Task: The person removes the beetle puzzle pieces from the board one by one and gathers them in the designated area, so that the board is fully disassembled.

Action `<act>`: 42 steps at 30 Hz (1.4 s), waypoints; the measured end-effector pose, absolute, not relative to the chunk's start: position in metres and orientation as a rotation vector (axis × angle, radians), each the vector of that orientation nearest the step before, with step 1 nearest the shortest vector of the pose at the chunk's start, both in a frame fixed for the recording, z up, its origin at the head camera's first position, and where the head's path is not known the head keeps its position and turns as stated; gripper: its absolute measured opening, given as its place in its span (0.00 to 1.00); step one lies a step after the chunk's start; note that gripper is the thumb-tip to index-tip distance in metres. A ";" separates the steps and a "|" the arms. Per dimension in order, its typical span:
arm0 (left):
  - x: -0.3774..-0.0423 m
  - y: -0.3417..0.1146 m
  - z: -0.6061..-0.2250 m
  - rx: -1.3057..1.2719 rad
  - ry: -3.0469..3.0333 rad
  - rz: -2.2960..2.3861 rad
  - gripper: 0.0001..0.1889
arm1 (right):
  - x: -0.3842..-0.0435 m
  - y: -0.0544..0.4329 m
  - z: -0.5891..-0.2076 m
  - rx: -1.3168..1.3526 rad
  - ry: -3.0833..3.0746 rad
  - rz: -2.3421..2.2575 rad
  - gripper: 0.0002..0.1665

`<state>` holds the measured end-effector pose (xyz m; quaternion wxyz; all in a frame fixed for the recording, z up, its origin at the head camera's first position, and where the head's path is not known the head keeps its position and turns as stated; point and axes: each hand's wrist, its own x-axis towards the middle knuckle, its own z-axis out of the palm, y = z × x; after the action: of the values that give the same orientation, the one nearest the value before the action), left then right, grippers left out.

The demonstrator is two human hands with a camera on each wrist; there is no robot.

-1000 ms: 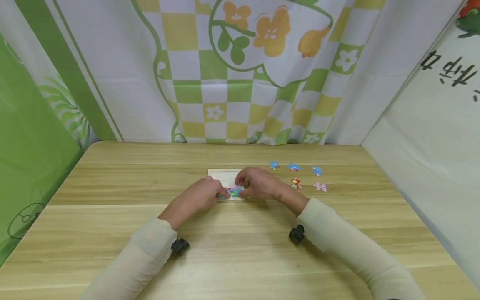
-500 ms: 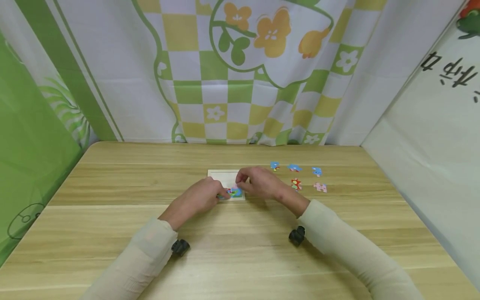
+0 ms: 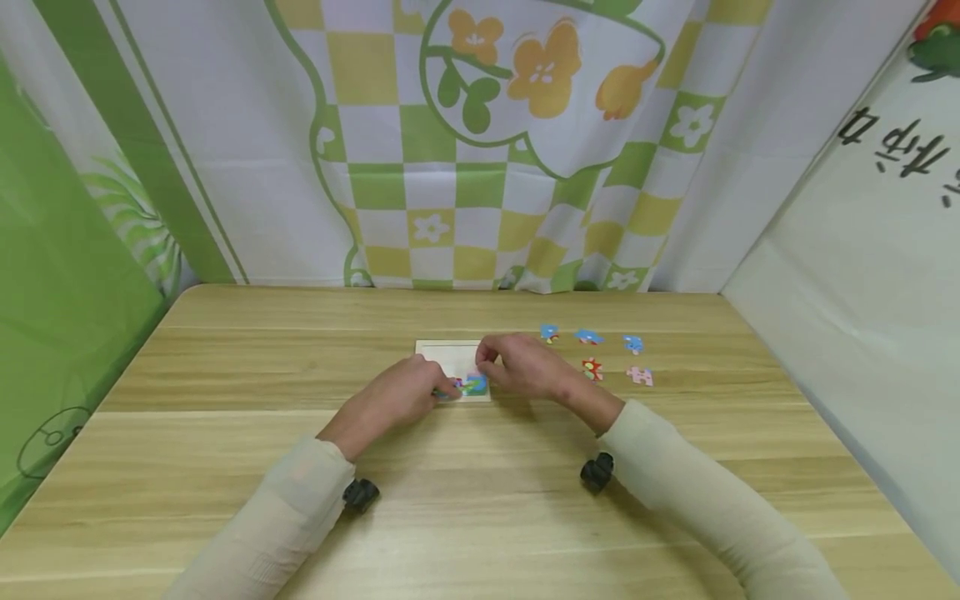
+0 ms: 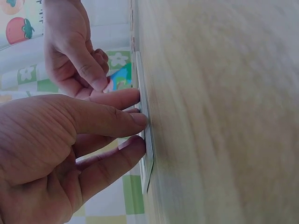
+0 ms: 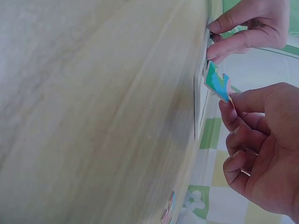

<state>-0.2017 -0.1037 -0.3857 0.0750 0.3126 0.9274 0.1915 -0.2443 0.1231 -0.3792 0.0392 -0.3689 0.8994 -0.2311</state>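
My right hand pinches a blue and green puzzle piece by its pink corner, between thumb and index finger. The piece is tilted, at the right end of a shallow pale puzzle tray. At the tray's near left side, my left hand rests its fingertips and thumb on the edge and on colourful pieces laid along the near row. Those fingers partly hide that row. In the left wrist view the left hand touches the thin tray, the right hand beyond it.
Several loose puzzle pieces lie to the right of the tray, among them a red one, a pink one and a blue one. The wooden table meets a checked curtain at its back edge.
My right hand has drawn slightly to the right, and more of the piece at its fingertips shows. The left hand stays where it was on the tray.
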 end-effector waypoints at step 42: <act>-0.200 -0.103 -0.384 0.847 2.773 0.623 0.12 | -0.220 0.311 -0.361 -0.727 2.782 -0.717 0.06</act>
<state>-0.2000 -0.1029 -0.3842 0.0880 0.2844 0.9314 0.2094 -0.2197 0.3108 -0.3614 0.0890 -0.2445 0.9350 -0.2410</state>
